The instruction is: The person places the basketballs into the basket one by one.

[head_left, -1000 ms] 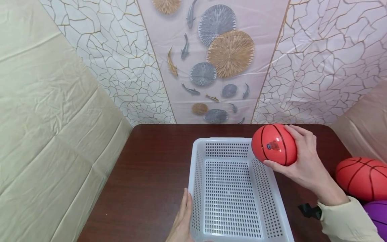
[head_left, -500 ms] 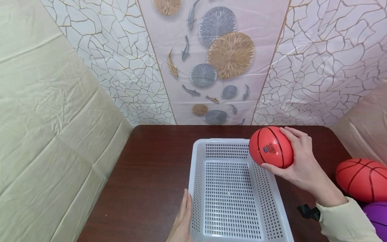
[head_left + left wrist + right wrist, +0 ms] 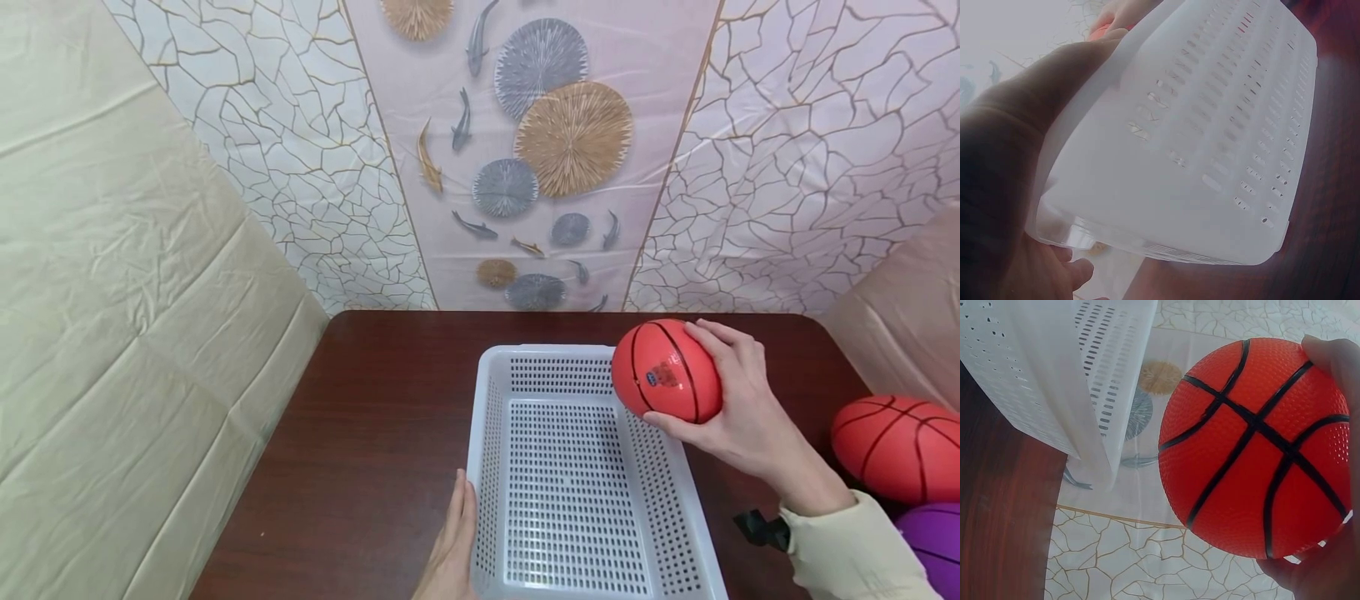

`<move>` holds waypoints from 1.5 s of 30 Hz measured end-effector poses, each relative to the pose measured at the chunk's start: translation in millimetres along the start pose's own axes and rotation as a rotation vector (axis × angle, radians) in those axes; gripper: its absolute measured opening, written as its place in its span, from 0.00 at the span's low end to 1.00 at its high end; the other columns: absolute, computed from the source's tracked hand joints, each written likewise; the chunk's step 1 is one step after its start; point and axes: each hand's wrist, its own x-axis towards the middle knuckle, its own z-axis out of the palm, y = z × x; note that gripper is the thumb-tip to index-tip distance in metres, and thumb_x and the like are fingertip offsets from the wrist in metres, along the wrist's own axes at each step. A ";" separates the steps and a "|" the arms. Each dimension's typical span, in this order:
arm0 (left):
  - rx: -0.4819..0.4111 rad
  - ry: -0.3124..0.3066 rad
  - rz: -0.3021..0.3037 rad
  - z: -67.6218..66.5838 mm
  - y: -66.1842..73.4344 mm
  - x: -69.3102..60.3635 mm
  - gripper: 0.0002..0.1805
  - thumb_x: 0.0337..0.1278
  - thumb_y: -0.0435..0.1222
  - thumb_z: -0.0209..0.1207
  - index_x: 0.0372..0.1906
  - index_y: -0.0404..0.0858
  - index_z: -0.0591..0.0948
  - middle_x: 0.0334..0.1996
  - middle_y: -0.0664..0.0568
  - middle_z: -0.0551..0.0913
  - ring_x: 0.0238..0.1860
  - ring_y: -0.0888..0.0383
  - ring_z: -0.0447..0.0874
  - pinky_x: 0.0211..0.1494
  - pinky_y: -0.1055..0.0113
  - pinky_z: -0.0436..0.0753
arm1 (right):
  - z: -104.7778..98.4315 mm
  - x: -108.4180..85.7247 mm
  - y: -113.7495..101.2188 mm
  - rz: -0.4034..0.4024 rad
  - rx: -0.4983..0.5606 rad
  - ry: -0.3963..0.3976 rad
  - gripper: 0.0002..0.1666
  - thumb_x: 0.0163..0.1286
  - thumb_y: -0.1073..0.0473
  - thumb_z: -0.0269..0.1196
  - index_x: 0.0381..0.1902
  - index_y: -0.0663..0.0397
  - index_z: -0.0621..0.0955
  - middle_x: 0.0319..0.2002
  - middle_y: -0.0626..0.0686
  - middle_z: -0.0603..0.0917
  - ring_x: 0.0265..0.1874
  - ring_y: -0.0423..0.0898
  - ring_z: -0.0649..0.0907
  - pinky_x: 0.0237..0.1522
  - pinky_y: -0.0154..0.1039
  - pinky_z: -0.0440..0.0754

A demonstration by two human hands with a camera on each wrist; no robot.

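Right fingers (image 3: 723, 340) spread, gripping pebbled red ball (image 3: 663, 375); left fingers (image 3: 457, 517) straight against perforated white plastic basket (image 3: 573, 492)

In the right wrist view, I observe the right grip (image 3: 1335, 562) holding a round, red, textured ball (image 3: 1254, 447) with black seam lines. A white, perforated plastic basket (image 3: 1041, 369) appears left of the ball. A dark red-brown wood-grain table (image 3: 997, 506) occupies the lower left.

a plain cream sleeve (image 3: 862, 554), loose and softly creased, ends in a wavy-edged cuff (image 3: 821, 518) behind the bare right hand (image 3: 738, 408). a small black strap-like piece (image 3: 763, 529) juts out left of the cuff. the left hand (image 3: 453, 542) is bare too.
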 end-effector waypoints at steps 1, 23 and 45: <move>0.002 0.004 0.007 0.2 -0.4 0.0 0.73 0.36 0.74 0.61 0.76 0.32 0.42 0.78 0.41 0.36 0.72 0.36 0.49 0.54 0.33 0.69 | 0.4 -0.2 -0.1 -0.001 -0.004 -0.002 0.72 0.27 0.51 0.85 0.72 0.53 0.63 0.69 0.58 0.62 0.66 0.53 0.60 0.47 0.23 0.66; 0.008 -0.001 0.013 -1.0 0.1 0.0 0.69 0.43 0.76 0.53 0.77 0.33 0.41 0.78 0.42 0.37 0.70 0.37 0.55 0.51 0.38 0.73 | 14.8 -3.9 -2.6 -0.024 0.037 -0.026 0.70 0.27 0.50 0.85 0.71 0.54 0.65 0.67 0.57 0.64 0.63 0.52 0.61 0.43 0.35 0.73; -0.005 0.000 0.001 -0.1 -1.0 0.7 0.69 0.43 0.77 0.51 0.77 0.33 0.42 0.77 0.41 0.37 0.70 0.38 0.56 0.52 0.40 0.73 | 21.8 -5.1 -5.6 -0.025 0.051 -0.085 0.69 0.29 0.47 0.85 0.71 0.54 0.65 0.66 0.59 0.63 0.63 0.52 0.61 0.39 0.55 0.81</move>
